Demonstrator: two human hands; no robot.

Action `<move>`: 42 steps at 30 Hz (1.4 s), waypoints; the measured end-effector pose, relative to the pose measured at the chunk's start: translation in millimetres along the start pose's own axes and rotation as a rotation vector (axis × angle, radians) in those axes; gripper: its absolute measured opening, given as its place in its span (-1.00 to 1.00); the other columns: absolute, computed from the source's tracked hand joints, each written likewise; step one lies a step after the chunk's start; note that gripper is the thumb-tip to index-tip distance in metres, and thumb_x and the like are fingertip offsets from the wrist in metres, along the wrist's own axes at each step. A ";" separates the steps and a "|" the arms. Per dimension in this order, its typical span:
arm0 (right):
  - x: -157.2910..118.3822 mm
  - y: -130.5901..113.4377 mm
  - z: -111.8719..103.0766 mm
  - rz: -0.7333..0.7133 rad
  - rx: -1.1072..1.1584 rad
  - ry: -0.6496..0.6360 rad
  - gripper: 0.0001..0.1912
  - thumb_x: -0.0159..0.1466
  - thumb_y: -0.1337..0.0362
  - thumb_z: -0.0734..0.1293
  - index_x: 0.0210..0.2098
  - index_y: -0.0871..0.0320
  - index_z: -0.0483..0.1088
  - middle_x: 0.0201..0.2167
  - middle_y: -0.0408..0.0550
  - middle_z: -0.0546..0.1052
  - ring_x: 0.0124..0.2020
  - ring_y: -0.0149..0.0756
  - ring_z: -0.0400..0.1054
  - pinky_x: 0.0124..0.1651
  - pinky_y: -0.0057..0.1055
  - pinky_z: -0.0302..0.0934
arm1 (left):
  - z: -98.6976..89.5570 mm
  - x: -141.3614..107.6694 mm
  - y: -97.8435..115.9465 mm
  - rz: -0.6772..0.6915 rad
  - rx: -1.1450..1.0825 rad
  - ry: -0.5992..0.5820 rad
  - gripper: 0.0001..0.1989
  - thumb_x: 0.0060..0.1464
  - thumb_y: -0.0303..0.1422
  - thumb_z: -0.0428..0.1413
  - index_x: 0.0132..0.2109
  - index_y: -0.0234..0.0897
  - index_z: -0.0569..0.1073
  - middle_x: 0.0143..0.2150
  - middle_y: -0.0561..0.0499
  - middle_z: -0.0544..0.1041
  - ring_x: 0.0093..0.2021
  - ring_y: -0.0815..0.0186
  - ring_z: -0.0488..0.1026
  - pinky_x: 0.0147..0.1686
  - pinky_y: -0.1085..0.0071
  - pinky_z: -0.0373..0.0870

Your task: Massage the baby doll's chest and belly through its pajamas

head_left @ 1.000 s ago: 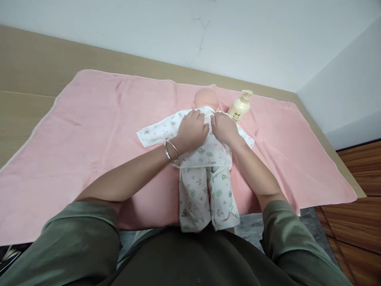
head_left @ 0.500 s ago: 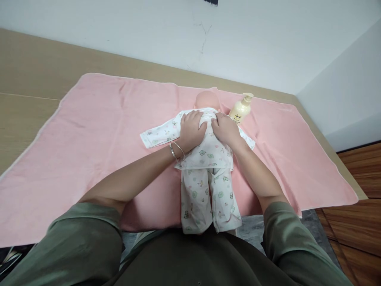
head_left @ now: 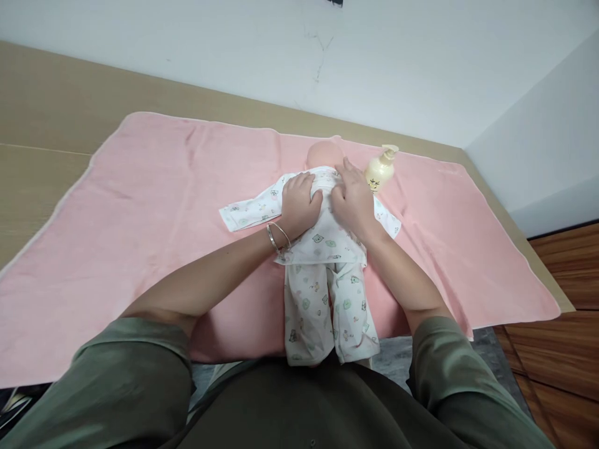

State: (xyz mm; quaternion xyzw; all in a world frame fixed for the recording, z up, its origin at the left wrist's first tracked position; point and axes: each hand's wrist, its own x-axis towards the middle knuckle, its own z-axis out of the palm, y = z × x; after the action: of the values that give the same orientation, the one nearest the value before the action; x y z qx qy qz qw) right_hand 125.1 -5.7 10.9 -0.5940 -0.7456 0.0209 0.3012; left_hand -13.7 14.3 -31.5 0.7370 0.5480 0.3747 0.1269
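Counter (head_left: 42, 93), with pink blanket (head_left: 154, 187) spread over it. Clothed doll (head_left: 309, 312) lies on the blanket, head away from me. My left hand (head_left: 299, 202) rests on its upper back, fingers together, thumb spread; my right hand (head_left: 354, 201) likewise, but cannot tell whether its fingers pinch cloth. Pump bottle (head_left: 380, 171) just beside. Bangle (head_left: 271, 237) on left wrist.

Back wall (head_left: 187, 50): white, thin cracks (head_left: 322, 48) straight ahead of you, dark scrap (head_left: 336, 2) up top
Side wall (head_left: 552, 125): also white, corners in on your right
Table (head_left: 47, 93): pale wood, up against your back wall
Wood-grain panels (head_left: 573, 265): brown, low on your right
Floor (head_left: 496, 355): greyish
Light: pretty soft
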 end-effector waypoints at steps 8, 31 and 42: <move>0.1 -0.5 2.2 -0.013 -0.004 -0.068 -0.46 0.27 0.43 0.13 0.22 0.28 0.36 0.36 0.15 0.35 0.40 -0.09 0.18 0.46 -0.03 0.04 | -0.6 0.2 0.4 0.015 0.000 -0.001 -0.49 0.17 -0.31 -0.10 0.19 -0.38 0.45 0.26 -0.21 0.49 0.31 0.04 0.35 0.37 0.07 0.17; 28.4 40.5 -67.7 0.100 -0.148 0.136 -0.46 0.41 0.28 0.02 0.35 0.15 0.17 0.48 0.09 0.11 0.52 0.05 -0.12 0.49 0.26 -0.22 | -28.1 56.5 32.4 -0.063 -0.517 -0.118 -0.54 0.37 -0.12 -0.20 0.08 -0.23 0.48 0.21 -0.11 0.49 0.32 0.11 0.35 0.36 0.09 0.22; 43.2 73.5 -51.2 0.059 -0.100 0.037 -0.44 0.47 0.17 0.00 0.38 0.21 0.14 0.41 0.17 0.24 0.49 0.06 -0.03 0.49 0.30 -0.32 | 30.5 126.8 52.8 0.011 -0.725 -0.512 -0.33 0.36 0.04 -0.31 0.29 -0.30 0.33 0.26 -0.25 0.39 0.41 -0.05 0.24 0.12 -0.03 0.44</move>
State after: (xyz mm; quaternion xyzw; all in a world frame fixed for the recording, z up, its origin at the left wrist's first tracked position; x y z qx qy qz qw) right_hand 208.7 37.9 42.6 -0.6303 -0.7223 -0.0185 0.2840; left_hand 60.0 116.2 31.5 0.7168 0.3280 0.3489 0.5069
